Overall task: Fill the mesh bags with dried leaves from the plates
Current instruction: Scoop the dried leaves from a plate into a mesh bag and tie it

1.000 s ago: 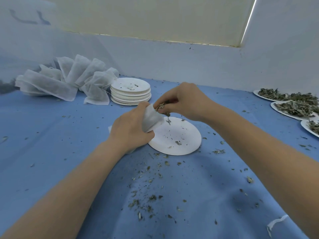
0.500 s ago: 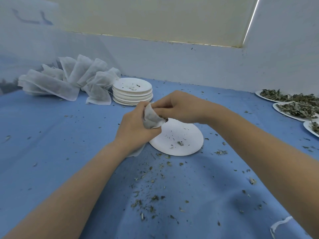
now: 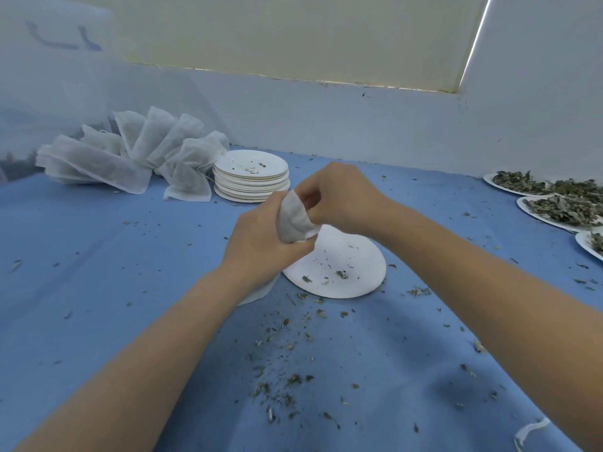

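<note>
Nearly done with this plate, several more waiting.
Loose crumbs litter the counter (image 3: pixel 98 256) before the plate (image 3: pixel 339 269), which holds only scraps; just above it the left hand (image 3: pixel 257 243) grips a mesh bag (image 3: pixel 293 220) while the right hand (image 3: pixel 339 197) pinches its mouth. Right of the plate sit heaped plates (image 3: pixel 551 210); behind it, stacked plates (image 3: pixel 251 177) and filled bags (image 3: pixel 130 158).

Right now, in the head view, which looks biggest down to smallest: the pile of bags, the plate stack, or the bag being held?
1. Pile of bags
2. Plate stack
3. Held bag, though hands partly cover it and it sits nearer the camera, so this is unsure.
</note>
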A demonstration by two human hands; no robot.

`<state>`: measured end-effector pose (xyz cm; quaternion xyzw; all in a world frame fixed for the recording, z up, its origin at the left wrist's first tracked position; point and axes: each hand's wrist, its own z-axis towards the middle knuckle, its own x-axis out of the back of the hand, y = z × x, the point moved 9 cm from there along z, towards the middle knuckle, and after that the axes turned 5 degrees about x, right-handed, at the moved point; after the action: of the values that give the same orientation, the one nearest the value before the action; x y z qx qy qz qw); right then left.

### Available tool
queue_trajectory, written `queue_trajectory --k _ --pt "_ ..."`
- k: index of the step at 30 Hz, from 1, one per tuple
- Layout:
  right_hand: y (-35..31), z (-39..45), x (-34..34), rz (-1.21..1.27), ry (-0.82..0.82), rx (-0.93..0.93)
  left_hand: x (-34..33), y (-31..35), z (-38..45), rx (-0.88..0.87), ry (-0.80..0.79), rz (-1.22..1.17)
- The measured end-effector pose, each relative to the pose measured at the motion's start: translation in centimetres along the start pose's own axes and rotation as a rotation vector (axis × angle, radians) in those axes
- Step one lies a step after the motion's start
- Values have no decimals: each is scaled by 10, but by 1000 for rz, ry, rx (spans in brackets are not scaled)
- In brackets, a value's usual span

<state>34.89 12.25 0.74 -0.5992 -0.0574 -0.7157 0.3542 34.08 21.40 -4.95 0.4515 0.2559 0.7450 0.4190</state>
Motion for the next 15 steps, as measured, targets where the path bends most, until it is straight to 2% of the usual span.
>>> queue_trajectory --k 4,6,10,12,15 --pt "1 -6 -15 77 -255 3 -1 3 1 -21 -19 96" --pt "4 -13 -13 133 -306 12 -3 2 3 -17 -37 137" --pt "30 -26 4 463 -37 -78 -2 -10 2 42 -43 185" --pt "54 -39 -2 376 -13 -191 -3 -16 -1 86 -62 185" --pt "88 -70 -38 86 -291 -449 -1 -24 -7 154 -77 181"
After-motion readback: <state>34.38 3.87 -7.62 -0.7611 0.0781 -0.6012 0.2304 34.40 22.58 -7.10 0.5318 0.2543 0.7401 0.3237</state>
